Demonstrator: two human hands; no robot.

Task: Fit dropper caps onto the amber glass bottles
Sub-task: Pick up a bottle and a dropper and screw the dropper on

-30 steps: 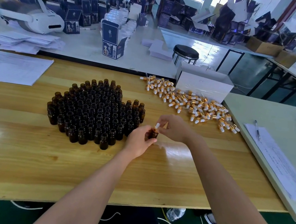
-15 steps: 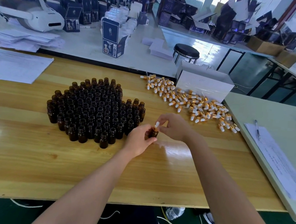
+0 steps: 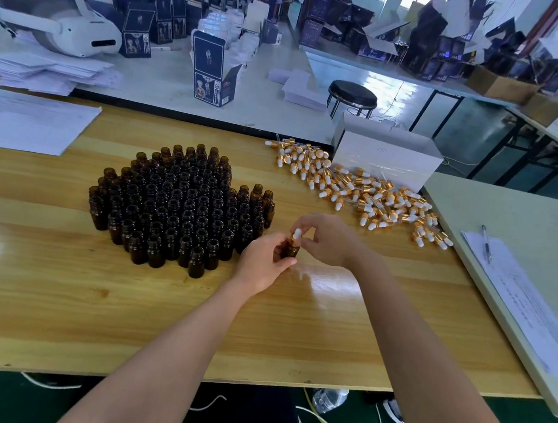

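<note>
My left hand (image 3: 262, 261) grips one small amber glass bottle (image 3: 290, 249) just above the wooden table (image 3: 55, 291), right of the bottle cluster. My right hand (image 3: 328, 239) pinches a dropper cap (image 3: 297, 234) with a white bulb and gold collar that sits on that bottle's neck. Several open amber bottles (image 3: 181, 208) stand upright, packed together, to the left. A loose pile of gold-and-white dropper caps (image 3: 359, 192) lies on the table behind my right hand.
A white cardboard box (image 3: 385, 157) stands behind the cap pile. Paper sheets (image 3: 28, 123) lie at the table's far left. A pale side table (image 3: 528, 217) on the right carries a form (image 3: 529, 306) and a pen (image 3: 486, 243). Printed cartons (image 3: 213, 66) crowd the benches beyond.
Both hands stay at the same spot on the bottle. The right fingers have shifted slightly around the cap.
</note>
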